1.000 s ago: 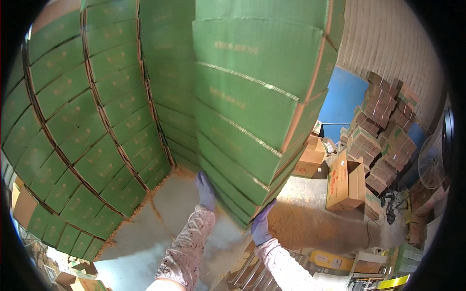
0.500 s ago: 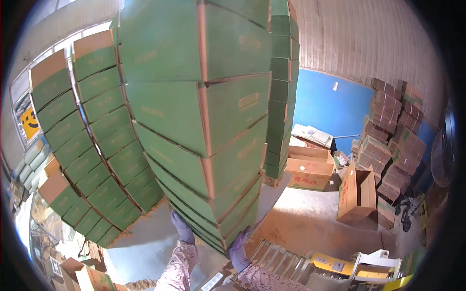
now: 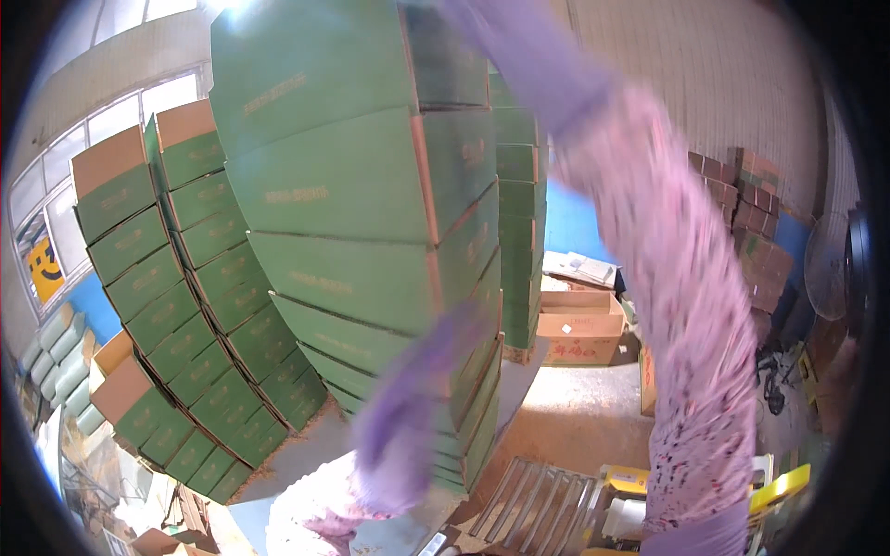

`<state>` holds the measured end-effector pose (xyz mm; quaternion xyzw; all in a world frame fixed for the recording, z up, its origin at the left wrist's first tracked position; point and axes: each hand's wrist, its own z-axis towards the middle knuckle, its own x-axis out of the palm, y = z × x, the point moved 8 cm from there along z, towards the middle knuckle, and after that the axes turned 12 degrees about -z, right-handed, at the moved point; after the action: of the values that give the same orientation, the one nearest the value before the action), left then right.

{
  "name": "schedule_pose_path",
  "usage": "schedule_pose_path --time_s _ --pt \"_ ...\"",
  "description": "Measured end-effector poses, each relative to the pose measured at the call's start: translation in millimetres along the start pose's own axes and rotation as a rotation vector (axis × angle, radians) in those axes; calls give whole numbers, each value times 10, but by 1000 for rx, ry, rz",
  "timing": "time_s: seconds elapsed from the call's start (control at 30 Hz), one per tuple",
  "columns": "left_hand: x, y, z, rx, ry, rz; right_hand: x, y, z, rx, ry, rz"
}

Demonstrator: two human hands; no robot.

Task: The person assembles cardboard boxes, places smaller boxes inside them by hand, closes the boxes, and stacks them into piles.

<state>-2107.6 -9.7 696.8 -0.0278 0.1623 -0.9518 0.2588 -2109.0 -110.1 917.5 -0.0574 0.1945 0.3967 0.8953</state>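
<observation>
A tall stack of green cardboard boxes (image 3: 343, 269) rises right in front of me, its near corner toward me and its top beyond the upper edge of view. My left hand (image 3: 408, 398), in a purple glove, is low before the stack's near corner. Motion smears it, but its long outline shows the fingers stretched out, with nothing seen in them. I cannot tell whether it touches the boxes. My right hand (image 3: 533, 60), also gloved in purple, reaches high beside the stack's upper right. Its fingers run out of view at the top.
More green box stacks (image 3: 176, 306) stand at left, another (image 3: 519, 213) behind. Open brown cartons (image 3: 584, 334) sit on the floor at right, with bundled flat cardboard (image 3: 765, 250) against the wall. A roller conveyor (image 3: 533, 500) lies near my right.
Both hands have left the base of the stack. The right has swung far up to the top edge; the left has risen and moved right. The view has shifted a little.
</observation>
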Motion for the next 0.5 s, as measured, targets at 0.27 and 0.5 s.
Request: schedule_pose_path --time_s 0.27,0.5 --pt "-514 1011 885 -218 -185 -152 -495 -2 184 -13 161 -152" --pt "-190 1390 675 -395 -789 -1006 -2791 -858 -2278 273 228 -588"
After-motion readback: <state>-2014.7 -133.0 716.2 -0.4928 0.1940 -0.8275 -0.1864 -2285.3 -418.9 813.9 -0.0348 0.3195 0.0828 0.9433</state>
